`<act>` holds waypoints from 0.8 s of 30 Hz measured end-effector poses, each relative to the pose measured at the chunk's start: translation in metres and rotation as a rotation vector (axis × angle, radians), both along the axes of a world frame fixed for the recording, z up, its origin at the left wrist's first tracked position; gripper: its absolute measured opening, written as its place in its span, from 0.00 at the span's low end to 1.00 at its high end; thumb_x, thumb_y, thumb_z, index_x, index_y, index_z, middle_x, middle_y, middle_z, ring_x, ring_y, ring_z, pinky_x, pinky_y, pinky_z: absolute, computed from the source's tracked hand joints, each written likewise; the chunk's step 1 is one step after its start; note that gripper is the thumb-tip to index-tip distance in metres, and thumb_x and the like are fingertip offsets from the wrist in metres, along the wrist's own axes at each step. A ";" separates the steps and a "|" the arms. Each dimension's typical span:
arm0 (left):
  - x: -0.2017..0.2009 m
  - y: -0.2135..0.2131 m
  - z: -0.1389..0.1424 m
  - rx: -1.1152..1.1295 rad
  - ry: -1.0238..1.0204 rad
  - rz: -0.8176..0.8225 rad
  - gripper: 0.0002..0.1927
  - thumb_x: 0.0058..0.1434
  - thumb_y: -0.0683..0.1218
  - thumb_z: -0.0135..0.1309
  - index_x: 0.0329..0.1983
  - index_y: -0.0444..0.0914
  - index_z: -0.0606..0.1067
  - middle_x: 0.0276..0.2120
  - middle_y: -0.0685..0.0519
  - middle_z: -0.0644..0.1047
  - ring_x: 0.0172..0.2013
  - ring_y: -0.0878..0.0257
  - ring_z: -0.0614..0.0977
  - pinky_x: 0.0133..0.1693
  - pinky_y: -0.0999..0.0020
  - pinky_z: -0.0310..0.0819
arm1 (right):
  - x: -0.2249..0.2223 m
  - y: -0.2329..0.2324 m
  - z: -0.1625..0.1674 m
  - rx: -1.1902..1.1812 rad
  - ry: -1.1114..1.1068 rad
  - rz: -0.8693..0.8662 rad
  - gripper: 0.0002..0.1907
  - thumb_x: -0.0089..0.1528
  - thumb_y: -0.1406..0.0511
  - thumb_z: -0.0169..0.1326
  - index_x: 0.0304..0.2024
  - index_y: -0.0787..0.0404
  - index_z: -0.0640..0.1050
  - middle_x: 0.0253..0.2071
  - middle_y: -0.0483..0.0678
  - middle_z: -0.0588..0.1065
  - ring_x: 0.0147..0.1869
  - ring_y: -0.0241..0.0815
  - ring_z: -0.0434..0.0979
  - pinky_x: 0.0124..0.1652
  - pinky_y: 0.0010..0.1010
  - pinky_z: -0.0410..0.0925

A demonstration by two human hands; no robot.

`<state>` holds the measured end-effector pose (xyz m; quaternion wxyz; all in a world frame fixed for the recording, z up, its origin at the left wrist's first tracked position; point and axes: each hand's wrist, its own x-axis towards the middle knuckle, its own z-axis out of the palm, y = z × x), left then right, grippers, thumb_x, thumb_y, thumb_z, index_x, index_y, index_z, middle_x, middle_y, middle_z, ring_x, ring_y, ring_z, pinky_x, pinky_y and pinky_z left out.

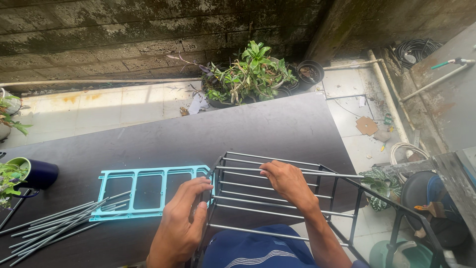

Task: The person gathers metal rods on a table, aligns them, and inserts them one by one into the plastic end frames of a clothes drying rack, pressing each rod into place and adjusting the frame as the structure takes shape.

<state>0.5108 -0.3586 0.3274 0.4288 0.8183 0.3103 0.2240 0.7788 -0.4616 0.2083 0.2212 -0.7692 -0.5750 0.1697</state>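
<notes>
Gripping the dark side frame (pixel 210 198) with the left hand (pixel 181 223), pinching one grey rod (pixel 297 172) of the rack (pixel 277 208) with the right hand (pixel 287 181). Lying crosswise, rods running left to right; resting flat beside it, a light-blue plastic panel (pixel 148 191), long axis also left-right.

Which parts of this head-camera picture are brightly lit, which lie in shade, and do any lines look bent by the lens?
Head view: sun glares off the pale floor tiles; the mossy wall sits in shade; the dark table has a dull sheen; the white pipe curves near the edge; hands and rack stay sharp.
</notes>
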 end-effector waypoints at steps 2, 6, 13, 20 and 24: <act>0.003 0.001 0.001 -0.019 0.011 0.003 0.16 0.60 0.38 0.48 0.52 0.34 0.75 0.55 0.40 0.78 0.58 0.44 0.80 0.58 0.55 0.71 | 0.001 -0.001 -0.002 -0.032 0.023 -0.017 0.13 0.66 0.58 0.53 0.45 0.58 0.81 0.34 0.49 0.78 0.37 0.50 0.81 0.38 0.43 0.71; 0.013 0.006 0.013 -0.039 0.063 -0.029 0.16 0.62 0.43 0.52 0.52 0.34 0.75 0.55 0.41 0.78 0.57 0.44 0.80 0.57 0.54 0.71 | 0.004 -0.003 -0.004 -0.026 0.052 -0.020 0.14 0.66 0.58 0.53 0.46 0.60 0.81 0.35 0.49 0.78 0.38 0.50 0.81 0.39 0.42 0.72; 0.038 0.021 0.035 0.121 0.339 -0.154 0.22 0.62 0.50 0.53 0.57 0.35 0.73 0.56 0.42 0.77 0.59 0.45 0.75 0.60 0.52 0.64 | 0.004 -0.001 -0.005 -0.035 0.042 -0.018 0.14 0.66 0.59 0.53 0.47 0.60 0.80 0.35 0.49 0.77 0.36 0.48 0.80 0.39 0.42 0.72; 0.064 -0.010 0.013 0.564 0.448 -0.387 0.35 0.60 0.55 0.53 0.62 0.25 0.65 0.62 0.33 0.70 0.64 0.33 0.67 0.58 0.45 0.59 | 0.008 -0.006 -0.010 0.124 -0.021 -0.010 0.12 0.63 0.62 0.57 0.45 0.61 0.81 0.36 0.50 0.78 0.40 0.51 0.78 0.41 0.43 0.68; 0.067 -0.029 -0.004 0.488 0.517 -0.520 0.43 0.61 0.60 0.54 0.67 0.25 0.60 0.65 0.26 0.63 0.66 0.26 0.60 0.62 0.36 0.52 | 0.023 -0.016 -0.012 0.185 -0.027 -0.065 0.10 0.61 0.62 0.59 0.43 0.60 0.81 0.36 0.49 0.79 0.41 0.50 0.78 0.41 0.41 0.66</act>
